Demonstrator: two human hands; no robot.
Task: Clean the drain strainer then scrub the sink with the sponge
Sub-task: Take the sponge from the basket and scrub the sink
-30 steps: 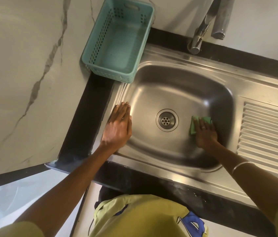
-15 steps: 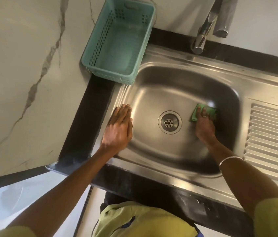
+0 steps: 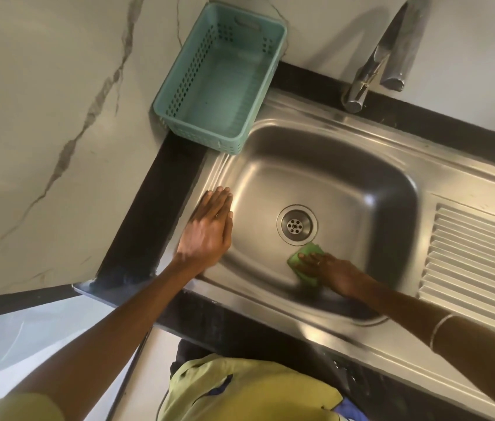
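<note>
Nearest, at the bottom edge: a yellow-green shirt, with both forearms reaching forward over the black surface. On the right wrist, a thin bangle. Lower in the basin of the steel sink: right hand, palm down, fingers spread flat and pressing a green sponge against the basin floor, not curled round it. Sponge just in front of and touching the rim of the drain strainer, seated in its hole at the basin's middle. On the sink's left rim: left hand, open, fingers together, lying flat on the steel, holding nothing. To the right, the ribbed draining board. Further back at the sink's far left corner, a teal slotted basket, partly on the rim, by the marbled wall. Farthest, a chrome tap behind the basin.
</note>
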